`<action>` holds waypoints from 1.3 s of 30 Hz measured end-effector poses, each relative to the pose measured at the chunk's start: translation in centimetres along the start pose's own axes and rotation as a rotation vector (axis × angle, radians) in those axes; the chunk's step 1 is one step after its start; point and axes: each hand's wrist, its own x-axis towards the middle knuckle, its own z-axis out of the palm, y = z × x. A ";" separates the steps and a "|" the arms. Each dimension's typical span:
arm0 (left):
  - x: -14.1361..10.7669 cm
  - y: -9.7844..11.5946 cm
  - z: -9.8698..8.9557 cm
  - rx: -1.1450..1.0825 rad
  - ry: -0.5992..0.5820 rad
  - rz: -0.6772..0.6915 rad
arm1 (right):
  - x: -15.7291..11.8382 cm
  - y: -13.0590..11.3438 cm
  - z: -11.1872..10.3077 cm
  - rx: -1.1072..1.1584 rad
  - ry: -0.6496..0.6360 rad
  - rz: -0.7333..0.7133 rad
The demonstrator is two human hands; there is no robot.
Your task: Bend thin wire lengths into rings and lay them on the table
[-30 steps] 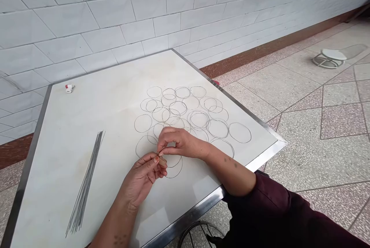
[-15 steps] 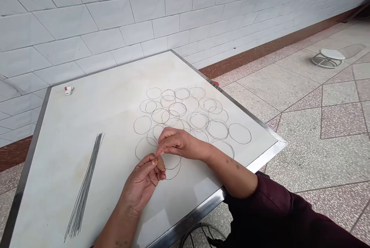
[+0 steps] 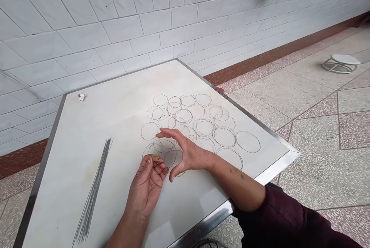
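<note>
Tape piece pinched in left hand, beside right hand.

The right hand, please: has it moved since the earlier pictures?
Yes. The right hand has opened and let go, fingers spread above the wire rings, apart from the left hand, which pinches a small brown piece.

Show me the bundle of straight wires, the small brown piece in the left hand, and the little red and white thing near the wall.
straight wires (image 3: 95, 190), head view, middle of the bundle.
brown piece (image 3: 156, 158), head view, its middle, at the left fingertips.
red and white thing (image 3: 82, 97), head view, its white body.
</note>
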 end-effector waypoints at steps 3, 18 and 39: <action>0.0 -0.1 0.1 0.025 0.014 -0.008 | 0.1 -0.1 0.1 0.022 0.013 -0.013; 0.2 0.1 0.4 0.094 0.088 0.029 | 0.0 0.1 0.4 -0.049 -0.002 0.115; 0.4 0.2 -0.1 0.000 0.023 -0.003 | -0.1 0.7 0.6 -0.039 0.040 0.134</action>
